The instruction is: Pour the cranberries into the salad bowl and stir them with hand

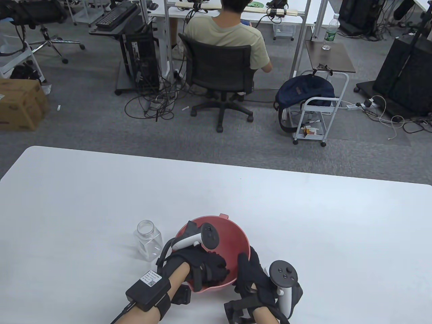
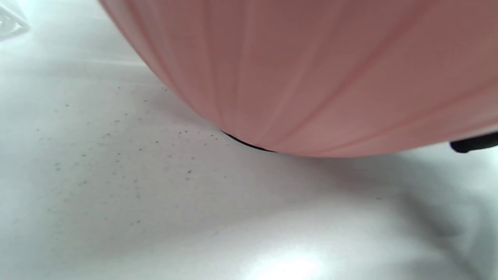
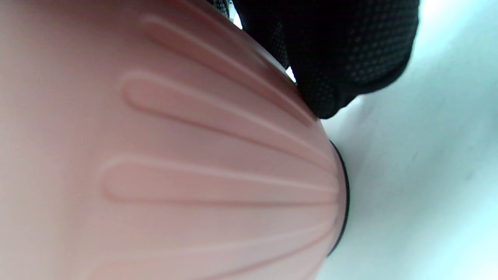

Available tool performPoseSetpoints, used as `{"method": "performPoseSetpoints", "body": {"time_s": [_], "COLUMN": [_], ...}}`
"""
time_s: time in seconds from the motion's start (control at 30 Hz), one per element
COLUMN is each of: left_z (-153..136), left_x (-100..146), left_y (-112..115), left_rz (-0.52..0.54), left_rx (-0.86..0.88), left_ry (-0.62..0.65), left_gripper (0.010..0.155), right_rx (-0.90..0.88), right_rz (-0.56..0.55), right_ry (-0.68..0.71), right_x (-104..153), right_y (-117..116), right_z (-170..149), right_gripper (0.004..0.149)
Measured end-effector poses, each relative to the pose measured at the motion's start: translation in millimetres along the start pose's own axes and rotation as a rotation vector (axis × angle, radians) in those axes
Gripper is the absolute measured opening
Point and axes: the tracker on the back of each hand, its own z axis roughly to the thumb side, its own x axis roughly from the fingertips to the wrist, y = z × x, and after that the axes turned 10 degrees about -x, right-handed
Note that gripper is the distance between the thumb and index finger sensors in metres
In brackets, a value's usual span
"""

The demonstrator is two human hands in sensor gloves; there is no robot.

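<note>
The pink salad bowl (image 1: 240, 236) stands near the table's front edge. Its ribbed outer wall fills the left wrist view (image 2: 311, 77) and the right wrist view (image 3: 175, 155). My left hand (image 1: 211, 268) reaches down inside the bowl, its loosely bent fingers near the bottom. It covers whatever lies in there, so I see no cranberries. My right hand (image 1: 248, 270) grips the bowl's near right rim, and a gloved finger (image 3: 342, 58) lies against the outer wall. A clear jar (image 1: 148, 239) stands upright, lidless and empty, just left of the bowl.
The white table (image 1: 303, 219) stretches far and wide around the bowl. Beyond its far edge a person sits in an office chair (image 1: 219, 72) facing away. A corner of the jar (image 2: 9, 23) shows in the left wrist view.
</note>
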Motion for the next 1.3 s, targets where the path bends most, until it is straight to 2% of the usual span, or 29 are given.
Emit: {"method": "performPoseSetpoints", "body": {"time_s": [0.37, 0.57, 0.97, 1.17, 1.3], "left_z": [-0.3, 0.8, 1.5, 2.0, 0.5], "left_x": [-0.2, 1.2, 1.9, 2.1, 1.7], "left_y": [1.0, 0.8, 1.4, 0.9, 0.8], "left_rz": [-0.003, 0.021, 0.027, 0.025, 0.019], "left_rx": [-0.012, -0.024, -0.039, -0.039, -0.017], "left_ry": [0.013, 0.039, 0.017, -0.002, -0.030], "left_gripper": [0.069, 0.063, 0.063, 0.065, 0.072], "right_rx": [-0.004, -0.004, -0.005, -0.007, -0.008], "right_rz": [0.008, 0.009, 0.011, 0.013, 0.014], "right_ry": [0.004, 0.006, 0.008, 0.006, 0.005], "right_x": [-0.1, -0.2, -0.3, -0.3, -0.2], "right_y": [-0.2, -0.4, -0.5, -0.4, -0.3], "right_z": [0.0, 0.1, 0.3, 0.4, 0.3], "right_gripper": [0.074, 0.074, 0.074, 0.074, 0.075]}}
